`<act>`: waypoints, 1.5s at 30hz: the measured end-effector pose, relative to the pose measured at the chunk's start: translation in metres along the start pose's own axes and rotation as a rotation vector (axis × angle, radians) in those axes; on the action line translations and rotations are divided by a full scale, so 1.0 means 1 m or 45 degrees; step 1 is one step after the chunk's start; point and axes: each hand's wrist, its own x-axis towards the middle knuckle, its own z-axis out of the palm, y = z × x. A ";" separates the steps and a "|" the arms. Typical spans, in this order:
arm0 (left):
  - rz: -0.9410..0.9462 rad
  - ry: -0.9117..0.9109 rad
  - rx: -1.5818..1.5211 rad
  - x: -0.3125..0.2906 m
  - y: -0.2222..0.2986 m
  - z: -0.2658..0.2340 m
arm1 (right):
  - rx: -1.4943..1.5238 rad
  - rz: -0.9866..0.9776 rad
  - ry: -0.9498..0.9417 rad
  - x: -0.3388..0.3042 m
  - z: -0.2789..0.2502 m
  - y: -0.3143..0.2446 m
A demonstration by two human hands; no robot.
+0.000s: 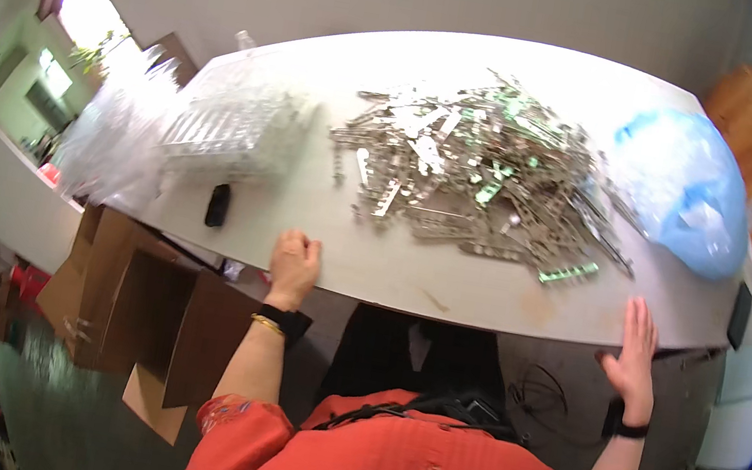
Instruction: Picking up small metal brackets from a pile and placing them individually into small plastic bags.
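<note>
Strips: The strips (492,185) lie heaped on the table (370,272) at 12 o'clock from the worker (413,467), crossed at many angles. They appear liable to snag; a pull on one could drag others toward the 6 o'clock edge.
Green strip: The green strip (569,272) lies at the heap's 5 o'clock margin. A sweeping wrist could knock it off the table.
Bag: The blue bag (699,212) sits at 1 to 2 o'clock, strips close by. A strip end could tear its film.
Carton: The open carton (154,298) stands at 9 o'clock, below table height. Parts pushed off nearby could drop in.
Left hand: The left hand (294,266) rests at the near edge at 10 o'clock, back of the hand visible, forearm pointing to 12. Fingers are bent inward; I cannot tell how tightly, or whether they pinch anything.
Right hand: The right hand (636,350) lies at the edge at 2 o'clock. Fingers extend toward 12, pressed together, thumb apart; I see nothing held.
</note>
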 end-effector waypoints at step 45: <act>-0.015 0.232 0.096 -0.001 0.019 0.007 | -0.217 0.310 -0.125 0.011 0.016 -0.023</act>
